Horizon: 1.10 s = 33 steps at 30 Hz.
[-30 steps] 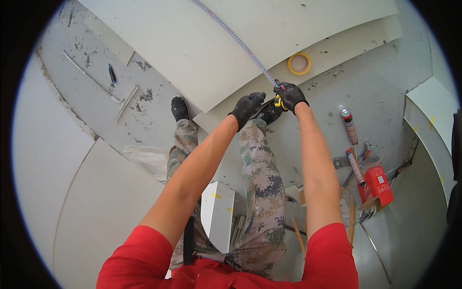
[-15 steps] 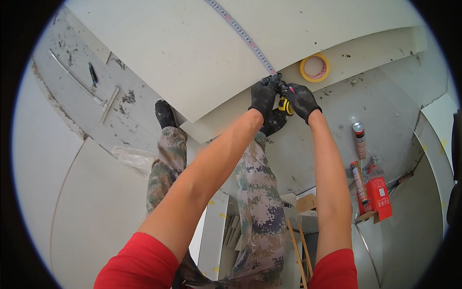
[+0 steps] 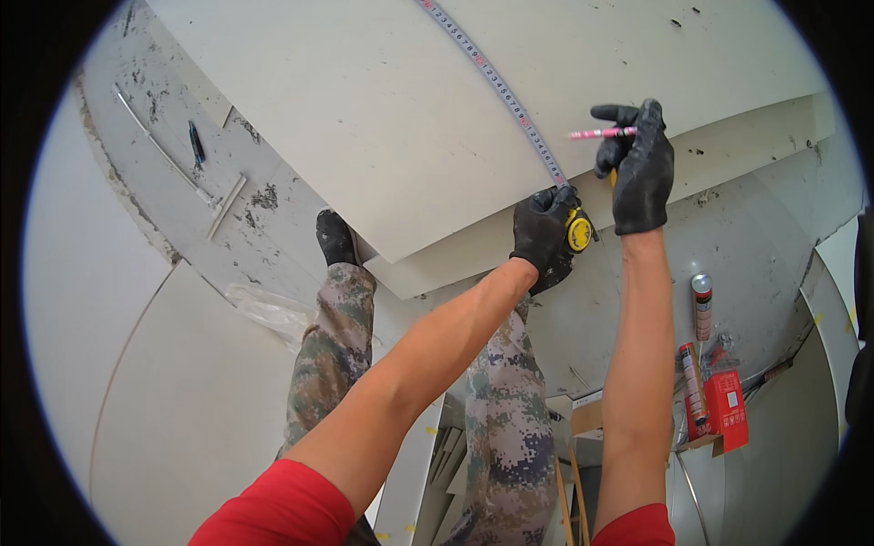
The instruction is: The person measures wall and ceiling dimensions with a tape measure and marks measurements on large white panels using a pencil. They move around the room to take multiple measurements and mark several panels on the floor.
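Note:
Black gloves cover both my hands. My left hand (image 3: 539, 229) is closed on a yellow and black tape measure (image 3: 580, 234) at the near edge of a large off-white board (image 3: 364, 127). From there its extended blade (image 3: 496, 84) runs across the board toward the far side and out of the picture. My right hand (image 3: 648, 177) is raised over the board's edge, to the right of the tape measure. Between its fingers sits a pink pencil (image 3: 592, 134), pointing left. Mostly hidden behind this hand is a yellow tape roll (image 3: 614, 176).
A second off-white board (image 3: 446, 250) lies under the first. On the floor at left are a pen-like dark tool (image 3: 196, 143) and a thin metal rod (image 3: 159, 141). At right lie a foam-type can (image 3: 701, 305), another can (image 3: 694, 382) and a red box (image 3: 726, 409).
My right hand has moved away from the left, up and to the right, with the pencil showing in it. The left stays on the tape measure. The whole view has shifted.

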{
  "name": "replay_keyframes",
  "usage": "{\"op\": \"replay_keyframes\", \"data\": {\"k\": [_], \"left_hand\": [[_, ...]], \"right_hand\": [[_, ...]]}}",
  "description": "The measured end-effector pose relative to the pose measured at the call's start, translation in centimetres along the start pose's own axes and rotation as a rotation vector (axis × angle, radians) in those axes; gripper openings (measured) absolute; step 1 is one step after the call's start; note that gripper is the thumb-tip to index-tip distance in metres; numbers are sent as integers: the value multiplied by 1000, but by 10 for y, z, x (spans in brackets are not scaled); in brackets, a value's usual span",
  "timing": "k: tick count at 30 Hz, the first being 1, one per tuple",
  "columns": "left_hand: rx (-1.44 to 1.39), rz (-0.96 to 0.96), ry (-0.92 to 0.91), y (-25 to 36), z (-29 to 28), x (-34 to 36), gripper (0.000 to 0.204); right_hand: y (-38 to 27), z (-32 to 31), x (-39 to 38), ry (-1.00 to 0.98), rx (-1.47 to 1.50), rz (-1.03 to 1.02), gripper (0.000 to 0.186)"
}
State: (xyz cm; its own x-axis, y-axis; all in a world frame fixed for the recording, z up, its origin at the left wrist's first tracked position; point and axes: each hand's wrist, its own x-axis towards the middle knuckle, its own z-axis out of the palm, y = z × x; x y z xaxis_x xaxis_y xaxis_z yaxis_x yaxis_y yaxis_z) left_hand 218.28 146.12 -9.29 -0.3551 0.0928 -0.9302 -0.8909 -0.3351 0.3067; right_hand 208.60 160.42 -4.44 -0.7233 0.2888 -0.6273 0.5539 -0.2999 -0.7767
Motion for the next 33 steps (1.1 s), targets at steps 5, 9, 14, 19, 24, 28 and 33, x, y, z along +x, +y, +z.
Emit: {"op": "replay_keyframes", "data": {"k": [5,9,14,19,24,28,33], "left_hand": [[105,25,-25,5,-2,-11,22],[310,147,-44,-3,-18,-3,25],[364,197,-42,-11,-25,1,21],[503,303,-60,-18,-29,2,20],[497,375,-93,-25,-30,4,21],[413,258,-93,-32,-34,11,25],[449,244,-103,-36,-31,10,29]], "right_hand": [[-4,74,21,23,54,-193,44],[14,91,15,160,84,-186,23],[48,88,4,180,223,-168,25],[63,88,3,171,192,-255,21],[72,84,5,170,124,-305,12],[74,88,6,144,74,-297,10],[79,82,9,142,55,-341,10]]}}
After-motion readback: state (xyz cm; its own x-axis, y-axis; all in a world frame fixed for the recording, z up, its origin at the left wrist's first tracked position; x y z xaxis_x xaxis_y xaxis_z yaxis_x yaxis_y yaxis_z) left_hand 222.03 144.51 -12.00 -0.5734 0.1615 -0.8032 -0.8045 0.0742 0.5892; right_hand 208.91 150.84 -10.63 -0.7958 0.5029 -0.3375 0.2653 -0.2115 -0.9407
